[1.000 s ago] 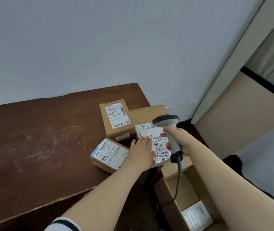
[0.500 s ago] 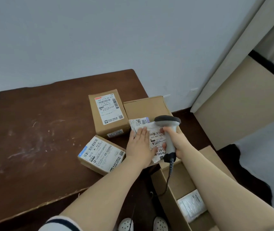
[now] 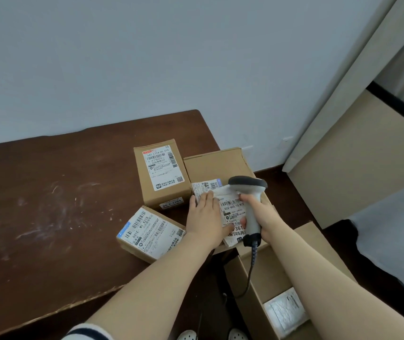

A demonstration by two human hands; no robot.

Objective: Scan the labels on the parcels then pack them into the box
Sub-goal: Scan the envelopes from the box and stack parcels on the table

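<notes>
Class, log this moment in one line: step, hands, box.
step: scanning label | left hand: flat on parcel | right hand: grips barcode scanner | box: one packet inside

My left hand [image 3: 204, 217] has slid up the parcel [image 3: 215, 165], fingertips [image 3: 207, 195] now touching the small upper sticker [image 3: 206, 186]. My right hand [image 3: 261, 217] has brought the barcode scanner [image 3: 250, 200] in over the main label [image 3: 233, 212], covering some printed digits. My shoes [image 3: 187, 336] have come into view.
</notes>
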